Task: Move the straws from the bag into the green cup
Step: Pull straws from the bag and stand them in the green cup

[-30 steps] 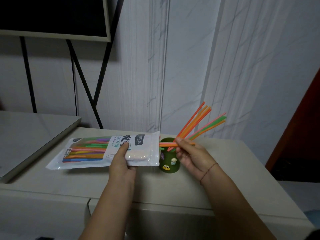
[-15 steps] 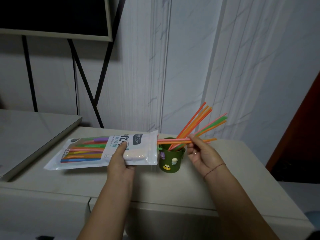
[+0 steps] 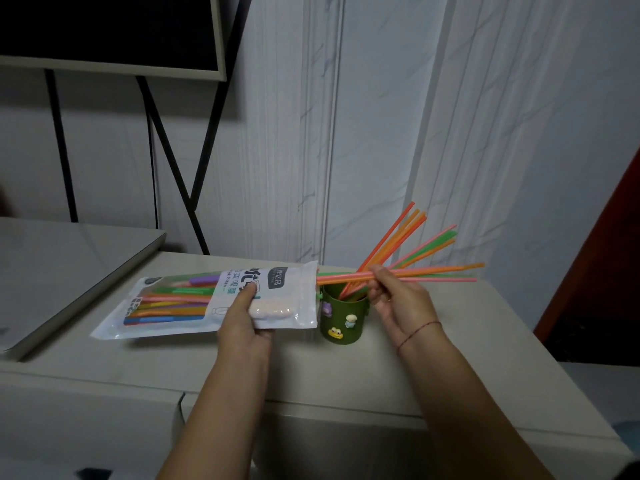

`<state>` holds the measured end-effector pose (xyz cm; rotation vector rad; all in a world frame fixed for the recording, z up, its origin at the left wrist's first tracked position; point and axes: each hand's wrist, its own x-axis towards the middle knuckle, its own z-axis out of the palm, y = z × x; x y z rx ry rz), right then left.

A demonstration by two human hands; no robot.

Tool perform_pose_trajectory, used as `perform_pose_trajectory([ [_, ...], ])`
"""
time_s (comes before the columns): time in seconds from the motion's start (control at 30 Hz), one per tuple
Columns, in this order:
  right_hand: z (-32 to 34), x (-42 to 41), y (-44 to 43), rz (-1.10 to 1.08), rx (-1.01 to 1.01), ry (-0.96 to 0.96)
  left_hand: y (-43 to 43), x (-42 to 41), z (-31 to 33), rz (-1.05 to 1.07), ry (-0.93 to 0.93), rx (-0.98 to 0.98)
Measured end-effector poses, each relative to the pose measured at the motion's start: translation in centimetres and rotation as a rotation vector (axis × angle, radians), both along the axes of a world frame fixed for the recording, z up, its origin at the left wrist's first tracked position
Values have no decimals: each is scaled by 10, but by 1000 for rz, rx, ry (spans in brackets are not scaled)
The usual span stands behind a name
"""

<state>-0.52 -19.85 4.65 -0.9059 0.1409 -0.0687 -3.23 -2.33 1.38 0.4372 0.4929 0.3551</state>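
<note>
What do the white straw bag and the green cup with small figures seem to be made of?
The white straw bag: probably thin glossy plastic film; it shines, and a clear window shows straws. The green cup with small figures: matte, perhaps plastic; no glare, so uncertain.

The surface (image 3: 450,358) fills the middle of the frame. The bag (image 3: 173,306) lies lengthwise at centre-left, its mouth just left of the cup (image 3: 343,320), which stands upright at centre. The left hand (image 3: 242,323) grips the bag from below, near the mouth. A bundle of straws (image 3: 433,273) runs level from the bag's mouth, above the cup's rim, out to the right, pinched by the right hand (image 3: 398,303) just right of the cup. More straws (image 3: 398,237) stand in the cup, leaning to the upper right. A screen (image 3: 104,29) on a stand (image 3: 166,157) sits at the upper left, behind the surface.
</note>
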Motion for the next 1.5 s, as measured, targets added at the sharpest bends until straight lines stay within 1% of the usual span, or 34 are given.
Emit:
perform_pose_trajectory([
  [0.2, 0, 8, -34, -86, -54, 22, 8, 0, 0, 31, 19, -11],
  [0.33, 0, 12, -50, -185, -109, 18, 8, 0, 0, 34, 21, -12],
  [0.43, -3, 15, -58, -273, -210, -8, 5, 0, 0, 21, 21, -15],
  [0.6, -6, 18, -52, -359, -497, -88, 0, 1, -2, -6, 19, 6],
  [0.7, -8, 20, -41, -324, -643, -124, -1, 4, -4, -14, 23, 15],
  [0.8, -15, 23, -27, -220, -791, -124, -2, 6, -5, -23, 27, 19],
  [0.93, -25, 30, -14, -88, -875, -126, -4, 4, -5, -28, 28, 28],
  [1.0, -28, 30, -12, -56, -880, -115, -3, 5, -5, -28, 32, 35],
  [1.07, -27, 30, -15, -64, -829, -110, -2, 6, -5, -29, 32, 33],
  [1.17, -21, 27, -21, -128, -722, -126, -2, 6, -6, -25, 24, 28],
  [1.3, -18, 24, -26, -195, -673, -148, -6, 3, -3, -22, 27, 28],
  [1.5, -22, 28, -22, -160, -606, -86, -9, 2, -6, -21, 14, 62],
])
